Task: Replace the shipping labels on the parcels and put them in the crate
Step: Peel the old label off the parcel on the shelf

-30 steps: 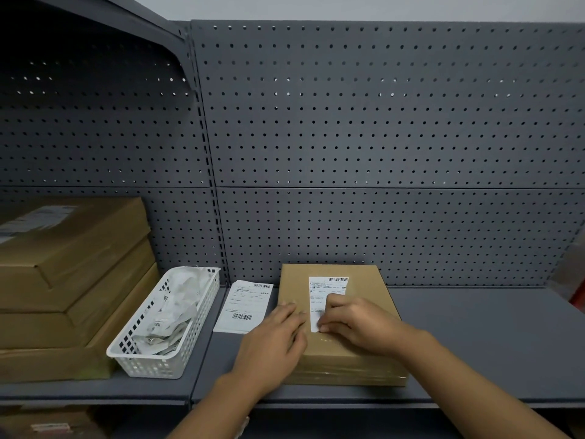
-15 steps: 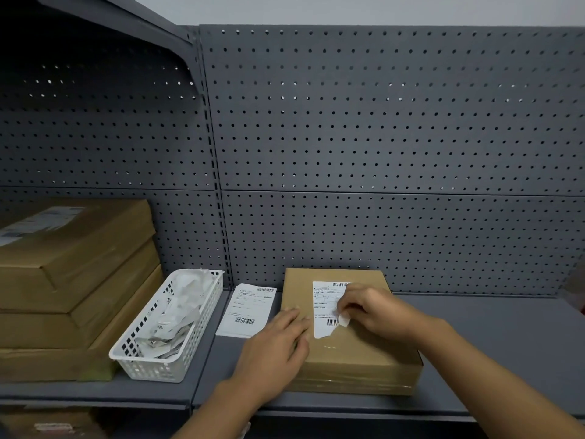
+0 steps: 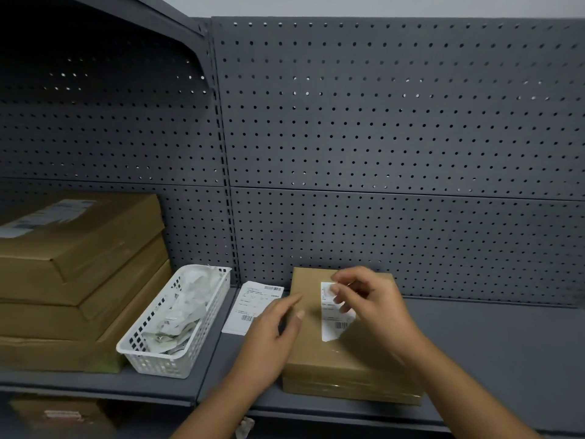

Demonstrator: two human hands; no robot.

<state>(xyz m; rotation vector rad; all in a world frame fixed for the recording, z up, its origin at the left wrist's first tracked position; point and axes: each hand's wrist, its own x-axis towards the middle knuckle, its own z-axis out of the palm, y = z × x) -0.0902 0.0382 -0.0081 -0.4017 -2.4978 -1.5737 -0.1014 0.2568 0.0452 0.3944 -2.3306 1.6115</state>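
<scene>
Grey perforated-steel shelf (image 3: 490, 350), lower centre: flat brown cardboard parcel (image 3: 319, 353), white label (image 3: 330, 324) running front-to-back, upper corner beneath right hand (image 3: 376, 307), grip unclear; left hand (image 3: 272, 337) released, just left.

Single head-worn view, facing forward and down, close over shelf (image 3: 493, 353)
</scene>
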